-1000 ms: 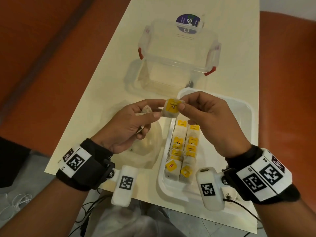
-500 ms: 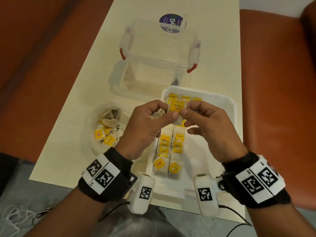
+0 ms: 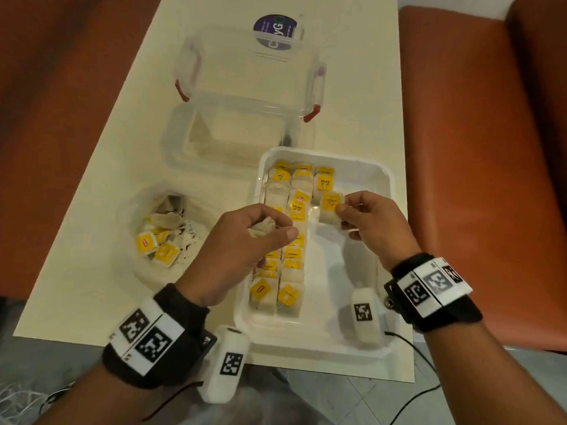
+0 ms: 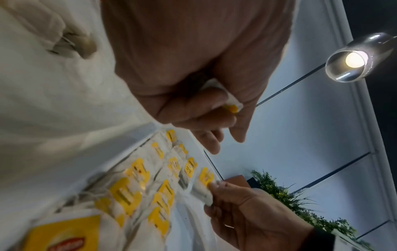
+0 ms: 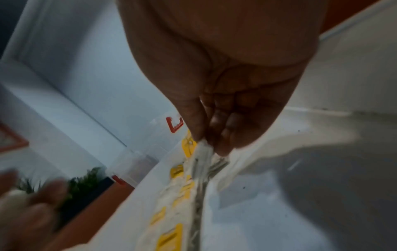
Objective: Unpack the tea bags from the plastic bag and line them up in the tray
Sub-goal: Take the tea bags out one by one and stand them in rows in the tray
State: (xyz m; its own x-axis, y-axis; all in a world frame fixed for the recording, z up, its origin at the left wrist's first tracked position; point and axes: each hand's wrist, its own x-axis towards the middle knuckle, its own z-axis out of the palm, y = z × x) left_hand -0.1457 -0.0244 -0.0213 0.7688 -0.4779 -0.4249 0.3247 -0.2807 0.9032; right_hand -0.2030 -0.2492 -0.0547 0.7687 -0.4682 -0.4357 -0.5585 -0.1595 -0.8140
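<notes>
Tray approx. two rows full; right hand pinches tea bag, left hand grips another, several left in plastic bag.

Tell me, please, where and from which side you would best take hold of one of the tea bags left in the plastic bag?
I would pinch the tea bag by the edges of its yellow tag, coming straight down from above. The plastic bag lies open upward on the table, and that tag lies face up on top of the heap, so it is likely the easiest part to catch. The left hand, nearer, already grips something.
</notes>
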